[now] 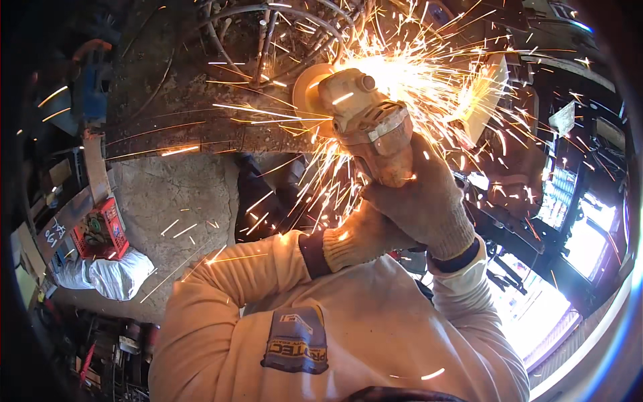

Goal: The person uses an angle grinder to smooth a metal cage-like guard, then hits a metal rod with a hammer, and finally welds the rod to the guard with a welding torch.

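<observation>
An angle grinder (pixel 368 120) with a dusty, orange-brown body runs at the top middle, its round disc (pixel 310 97) on the left side of its head. My right hand (pixel 429 201), in a knitted work glove, is closed around the grinder's body. Below and left of it, my left hand (pixel 368 238), gloved too, is closed at the rear of the tool; the right hand hides most of its fingers. Bright sparks (pixel 402 74) spray from the disc, mostly to the right, and their glare hides the cutting spot. Curved metal rods (pixel 261 43) lie beside the disc.
A dark metal bench (pixel 181 100) bears the rods. On the left, a red crate (pixel 100 231) stands by a white sack (pixel 120 273) on the concrete floor (pixel 177 201). A pale sheet (pixel 485 97) catches sparks at the right. Dark metal frames (pixel 583 174) stand farther right.
</observation>
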`<action>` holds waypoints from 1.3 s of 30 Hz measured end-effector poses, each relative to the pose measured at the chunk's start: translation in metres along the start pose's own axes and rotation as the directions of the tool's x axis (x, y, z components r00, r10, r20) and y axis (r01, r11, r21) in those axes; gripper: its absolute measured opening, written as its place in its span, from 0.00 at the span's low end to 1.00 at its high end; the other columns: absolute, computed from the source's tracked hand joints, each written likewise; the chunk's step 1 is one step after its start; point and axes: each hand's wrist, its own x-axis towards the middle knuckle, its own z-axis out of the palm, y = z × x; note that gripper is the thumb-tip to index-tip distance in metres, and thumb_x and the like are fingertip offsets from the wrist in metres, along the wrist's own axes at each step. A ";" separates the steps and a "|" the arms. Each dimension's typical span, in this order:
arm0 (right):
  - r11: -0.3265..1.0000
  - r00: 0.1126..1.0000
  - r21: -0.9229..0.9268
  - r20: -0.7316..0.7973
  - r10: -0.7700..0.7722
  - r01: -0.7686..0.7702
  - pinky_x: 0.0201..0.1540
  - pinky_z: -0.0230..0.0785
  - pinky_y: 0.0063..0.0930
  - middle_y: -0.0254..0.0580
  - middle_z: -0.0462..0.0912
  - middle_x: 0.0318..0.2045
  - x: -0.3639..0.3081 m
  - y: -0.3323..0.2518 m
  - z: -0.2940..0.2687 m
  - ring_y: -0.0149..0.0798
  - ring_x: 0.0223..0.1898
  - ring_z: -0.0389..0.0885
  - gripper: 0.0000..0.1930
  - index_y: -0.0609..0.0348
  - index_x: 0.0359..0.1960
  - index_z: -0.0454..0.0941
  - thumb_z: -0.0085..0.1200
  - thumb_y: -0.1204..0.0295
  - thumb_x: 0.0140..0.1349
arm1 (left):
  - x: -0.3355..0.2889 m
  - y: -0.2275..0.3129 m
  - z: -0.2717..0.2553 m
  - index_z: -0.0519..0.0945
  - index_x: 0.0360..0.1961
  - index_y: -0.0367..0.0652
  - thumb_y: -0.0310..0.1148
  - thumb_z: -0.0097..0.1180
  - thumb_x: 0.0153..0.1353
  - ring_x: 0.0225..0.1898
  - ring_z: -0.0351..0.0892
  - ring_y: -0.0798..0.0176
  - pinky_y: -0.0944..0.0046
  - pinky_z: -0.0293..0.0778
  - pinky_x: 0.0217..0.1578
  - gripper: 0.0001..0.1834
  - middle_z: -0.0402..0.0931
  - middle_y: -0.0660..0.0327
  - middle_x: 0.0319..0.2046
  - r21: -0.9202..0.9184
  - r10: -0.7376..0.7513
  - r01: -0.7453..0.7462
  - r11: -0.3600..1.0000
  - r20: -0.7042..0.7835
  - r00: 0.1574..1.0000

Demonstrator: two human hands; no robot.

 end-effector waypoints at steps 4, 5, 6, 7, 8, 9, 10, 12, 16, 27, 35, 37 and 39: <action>0.997 0.996 0.039 -0.050 -0.071 0.073 0.50 0.79 0.45 0.57 0.85 0.47 0.000 0.005 0.000 0.56 0.47 0.87 0.39 0.60 0.62 0.71 0.71 0.61 0.48 | -0.004 0.001 -0.011 0.60 0.70 0.33 0.48 0.45 0.77 0.65 0.73 0.39 0.36 0.74 0.65 0.32 0.68 0.42 0.65 0.762 0.180 -0.046 0.646 -0.094 0.979; 0.990 0.981 0.001 -0.134 -0.140 0.141 0.52 0.78 0.46 0.58 0.85 0.47 0.000 0.013 0.008 0.56 0.49 0.86 0.38 0.61 0.62 0.71 0.71 0.61 0.48 | -0.004 0.002 -0.013 0.60 0.69 0.33 0.48 0.46 0.77 0.65 0.73 0.39 0.36 0.74 0.65 0.32 0.68 0.42 0.65 0.836 0.211 -0.038 0.547 -0.094 0.973; 0.990 0.981 0.001 -0.135 -0.141 0.142 0.52 0.78 0.46 0.58 0.85 0.47 -0.002 0.013 0.008 0.56 0.49 0.86 0.38 0.61 0.62 0.71 0.71 0.61 0.48 | -0.005 0.003 -0.013 0.60 0.69 0.33 0.47 0.46 0.77 0.65 0.73 0.39 0.37 0.74 0.65 0.31 0.67 0.42 0.65 0.462 0.074 -0.030 0.887 -0.078 0.994; 0.986 0.973 -0.032 -0.156 -0.168 0.165 0.52 0.78 0.46 0.58 0.85 0.48 -0.004 0.014 0.007 0.56 0.50 0.86 0.38 0.61 0.62 0.72 0.71 0.61 0.48 | -0.005 0.004 -0.014 0.60 0.69 0.33 0.46 0.47 0.77 0.64 0.73 0.39 0.37 0.74 0.65 0.31 0.67 0.42 0.65 0.224 0.016 -0.008 0.975 -0.037 0.999; 0.980 0.965 -0.066 -0.177 -0.196 0.187 0.52 0.78 0.46 0.58 0.85 0.48 -0.005 0.014 0.006 0.56 0.50 0.86 0.38 0.60 0.62 0.72 0.71 0.61 0.48 | -0.005 0.004 -0.016 0.60 0.69 0.33 0.46 0.47 0.77 0.64 0.73 0.39 0.37 0.74 0.65 0.31 0.67 0.42 0.65 -0.025 -0.041 0.041 0.999 0.003 0.999; 0.995 0.995 0.029 0.039 0.097 -0.098 0.52 0.78 0.46 0.57 0.85 0.48 -0.001 -0.006 -0.008 0.56 0.51 0.86 0.40 0.60 0.63 0.71 0.72 0.60 0.47 | -0.004 0.003 -0.017 0.60 0.69 0.33 0.47 0.47 0.77 0.65 0.73 0.40 0.38 0.75 0.65 0.32 0.68 0.42 0.65 0.057 -0.007 0.009 0.998 -0.030 1.000; 0.995 0.995 0.028 0.038 0.095 -0.096 0.52 0.78 0.46 0.57 0.85 0.48 -0.001 -0.005 -0.008 0.56 0.51 0.86 0.40 0.60 0.63 0.71 0.72 0.60 0.47 | -0.003 0.002 -0.018 0.60 0.69 0.32 0.47 0.48 0.76 0.65 0.72 0.40 0.39 0.75 0.65 0.32 0.68 0.43 0.65 0.141 0.029 -0.020 0.990 -0.061 0.998; 0.999 0.999 0.040 0.005 0.037 -0.037 0.52 0.78 0.46 0.57 0.85 0.48 -0.002 -0.002 -0.006 0.56 0.51 0.86 0.41 0.60 0.63 0.71 0.73 0.59 0.47 | -0.002 -0.005 -0.007 0.60 0.69 0.32 0.49 0.47 0.76 0.66 0.71 0.39 0.37 0.74 0.65 0.34 0.67 0.43 0.65 0.379 0.130 -0.042 0.925 -0.211 0.969; 1.000 1.000 0.031 -0.019 -0.002 0.003 0.54 0.79 0.48 0.60 0.86 0.47 -0.005 -0.005 -0.006 0.60 0.52 0.85 0.39 0.61 0.62 0.71 0.72 0.58 0.49 | 0.001 0.002 -0.028 0.59 0.70 0.33 0.52 0.47 0.75 0.68 0.68 0.40 0.38 0.71 0.67 0.36 0.66 0.44 0.66 0.053 0.041 -0.040 0.998 -0.015 0.999; 0.990 0.999 0.141 0.033 -0.005 0.000 0.51 0.79 0.44 0.56 0.86 0.46 -0.002 -0.001 -0.006 0.54 0.51 0.87 0.39 0.60 0.63 0.71 0.72 0.63 0.47 | -0.005 0.005 -0.028 0.61 0.71 0.39 0.49 0.48 0.76 0.66 0.71 0.42 0.34 0.71 0.65 0.32 0.68 0.47 0.67 0.879 0.227 0.068 0.472 -0.196 0.954; 1.000 1.000 0.003 -0.014 -0.004 0.004 0.50 0.80 0.47 0.61 0.85 0.45 -0.002 -0.006 -0.005 0.60 0.49 0.86 0.39 0.62 0.59 0.72 0.73 0.56 0.47 | -0.005 0.008 -0.033 0.60 0.71 0.34 0.49 0.46 0.76 0.66 0.71 0.37 0.32 0.73 0.64 0.33 0.66 0.42 0.68 0.107 0.072 -0.058 0.993 -0.134 0.988; 0.997 0.997 0.004 -0.007 0.071 -0.071 0.51 0.78 0.46 0.58 0.85 0.47 -0.001 -0.010 -0.004 0.56 0.52 0.85 0.36 0.61 0.59 0.74 0.72 0.61 0.47 | 0.000 0.006 -0.035 0.61 0.70 0.32 0.45 0.47 0.77 0.65 0.73 0.38 0.35 0.75 0.62 0.31 0.68 0.41 0.66 0.170 0.094 -0.084 0.982 -0.047 0.994; 0.997 0.999 0.076 -0.029 -0.032 0.034 0.51 0.78 0.46 0.58 0.85 0.47 0.002 0.004 0.002 0.55 0.52 0.85 0.36 0.60 0.59 0.74 0.72 0.61 0.47 | -0.005 0.000 -0.025 0.62 0.69 0.32 0.45 0.48 0.76 0.64 0.73 0.39 0.35 0.76 0.61 0.31 0.69 0.42 0.65 0.454 0.186 -0.112 0.884 -0.122 0.975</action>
